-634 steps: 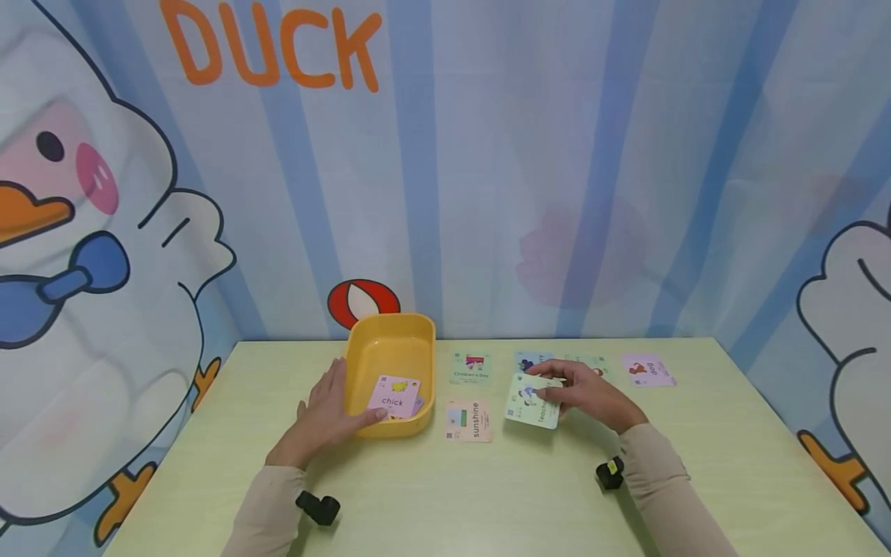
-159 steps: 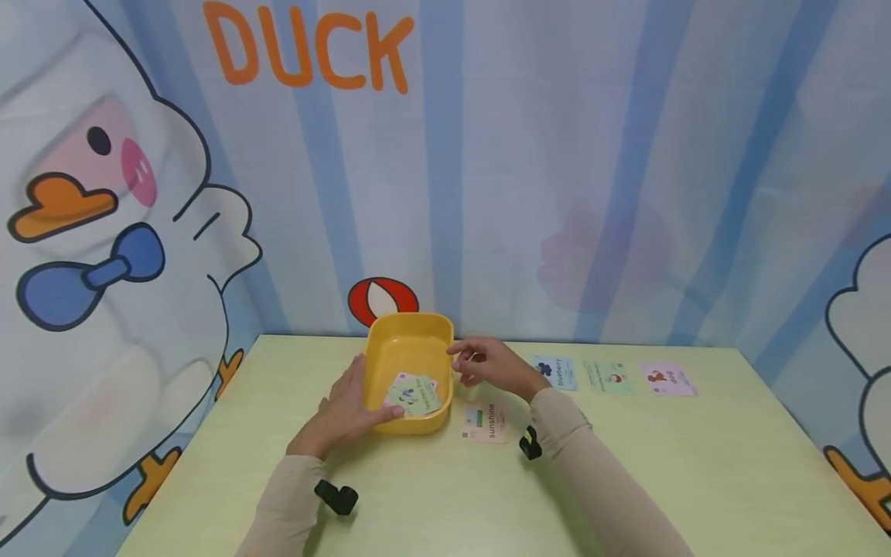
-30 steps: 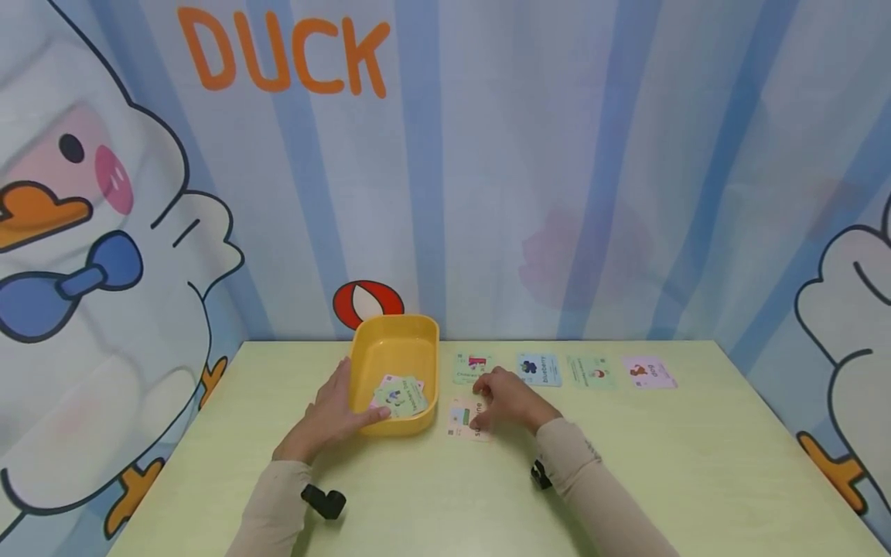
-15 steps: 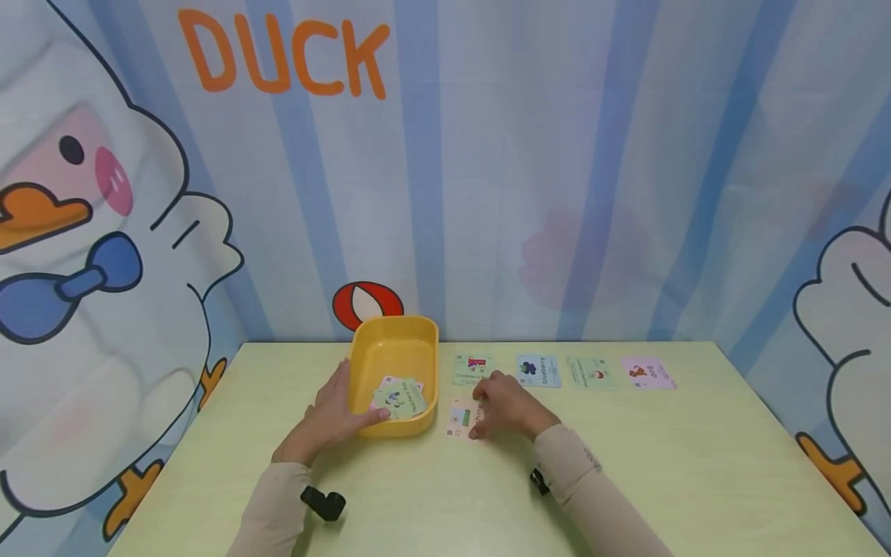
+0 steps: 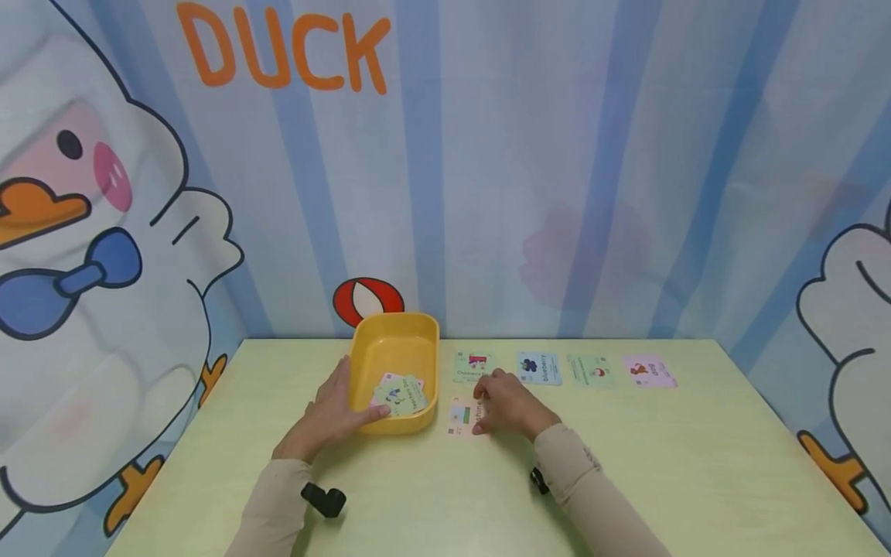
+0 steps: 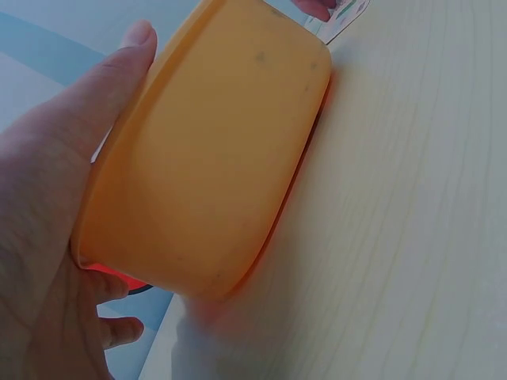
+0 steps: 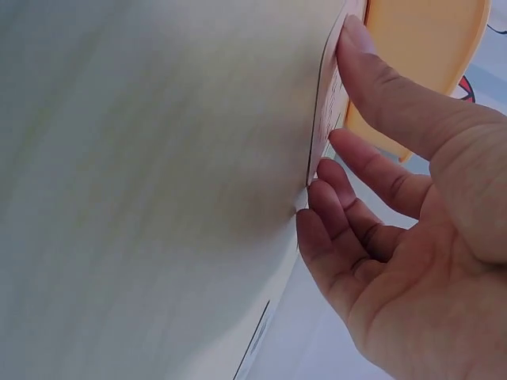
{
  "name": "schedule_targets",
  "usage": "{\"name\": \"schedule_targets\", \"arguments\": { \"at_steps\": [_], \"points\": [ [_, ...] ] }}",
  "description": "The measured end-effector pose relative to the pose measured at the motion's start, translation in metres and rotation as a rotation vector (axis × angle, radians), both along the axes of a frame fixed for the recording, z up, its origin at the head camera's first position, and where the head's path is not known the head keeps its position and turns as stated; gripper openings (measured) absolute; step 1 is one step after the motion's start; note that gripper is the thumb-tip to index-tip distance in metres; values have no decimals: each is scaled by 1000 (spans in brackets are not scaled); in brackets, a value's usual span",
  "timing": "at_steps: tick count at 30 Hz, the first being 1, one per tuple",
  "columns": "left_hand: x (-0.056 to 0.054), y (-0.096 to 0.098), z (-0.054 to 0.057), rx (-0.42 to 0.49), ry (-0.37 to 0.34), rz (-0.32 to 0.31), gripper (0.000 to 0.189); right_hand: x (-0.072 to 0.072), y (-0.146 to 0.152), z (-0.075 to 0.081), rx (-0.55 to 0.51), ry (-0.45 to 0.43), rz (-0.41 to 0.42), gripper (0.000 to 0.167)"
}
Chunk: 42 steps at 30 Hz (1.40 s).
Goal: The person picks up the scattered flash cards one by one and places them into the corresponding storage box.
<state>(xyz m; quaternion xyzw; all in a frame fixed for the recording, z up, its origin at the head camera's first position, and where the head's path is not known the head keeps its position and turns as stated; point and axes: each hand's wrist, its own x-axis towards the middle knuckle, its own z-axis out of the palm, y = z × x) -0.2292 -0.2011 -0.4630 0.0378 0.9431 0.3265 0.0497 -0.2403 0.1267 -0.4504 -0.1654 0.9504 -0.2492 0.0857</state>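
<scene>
My left hand point(image 5: 327, 418) holds the left side of a yellow plastic tray point(image 5: 429, 371), its thumb over the rim. The left wrist view shows the thumb point(image 6: 119, 75) along the rim and the other fingers around the far side. In the tray lies a green Teacher's Day card point(image 5: 402, 394) on top of a pink one. Right of the tray, my right hand point(image 5: 511, 406) grips a pink sunshine card point(image 5: 461, 418) that lies flat on the table. Its thumb point(image 7: 372, 59) and curled fingertips are at the card's edges, covering part of the word.
Along the table's back lie a green Children's Day card point(image 5: 473, 367), a blue blueberry card point(image 5: 539, 369), another green card point(image 5: 590, 371) and a purple dog card point(image 5: 649, 371). A duck-printed curtain point(image 5: 487, 170) hangs behind the table point(image 5: 445, 495).
Earlier a chick card showed in the tray and the right hand held the Teacher's Day card; that card now lies in the tray. The right hand has since come to the sunshine card, its thumb shifting slightly.
</scene>
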Motion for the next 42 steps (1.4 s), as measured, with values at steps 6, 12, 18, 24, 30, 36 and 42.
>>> {"name": "schedule_targets", "arguments": {
  "at_steps": [6,12,18,24,30,36,42],
  "points": [
    [2,1,3,-12,-9,-3,129,-4,0,0,1,-6,5,52],
    [4,2,6,0,-10,-1,129,-7,0,0,-25,-22,9,51],
    [3,2,6,-1,-7,2,129,-12,2,-3,-99,-69,16,46],
    [2,2,6,-6,-9,2,129,-19,6,-5,-188,-106,41,41],
    [0,1,5,-4,-20,4,129,-24,9,-8,-206,-97,52,33],
    [0,1,4,-4,-26,10,131,-25,13,-8,-219,-106,75,25],
    [0,1,3,-6,-29,9,130,-28,17,-8,-279,-154,127,24]
  ]
}}
